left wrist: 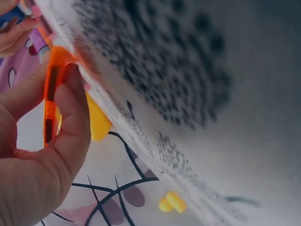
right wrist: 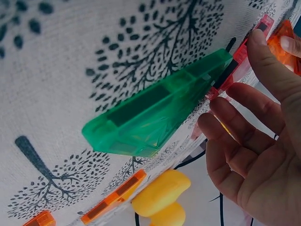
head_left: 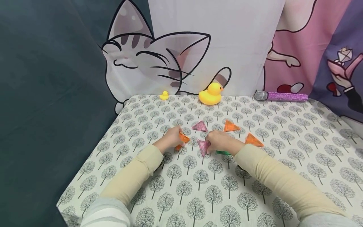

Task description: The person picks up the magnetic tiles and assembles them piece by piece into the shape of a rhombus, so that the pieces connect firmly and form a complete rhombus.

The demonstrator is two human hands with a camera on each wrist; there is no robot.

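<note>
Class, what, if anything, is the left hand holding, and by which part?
The left hand holds an orange triangle between thumb and fingers, near the edge facing its palm.

We can read no text, label, brand, number or sign in any view, whether on the tiles (head_left: 231, 126), tablecloth (head_left: 211, 206), microphone (head_left: 286, 96) or backdrop (head_left: 241, 47).

A cartoon-printed backdrop (head_left: 241, 47) hangs behind the tree-patterned table (head_left: 204, 195), dark cloth (head_left: 51, 94) on the left
</note>
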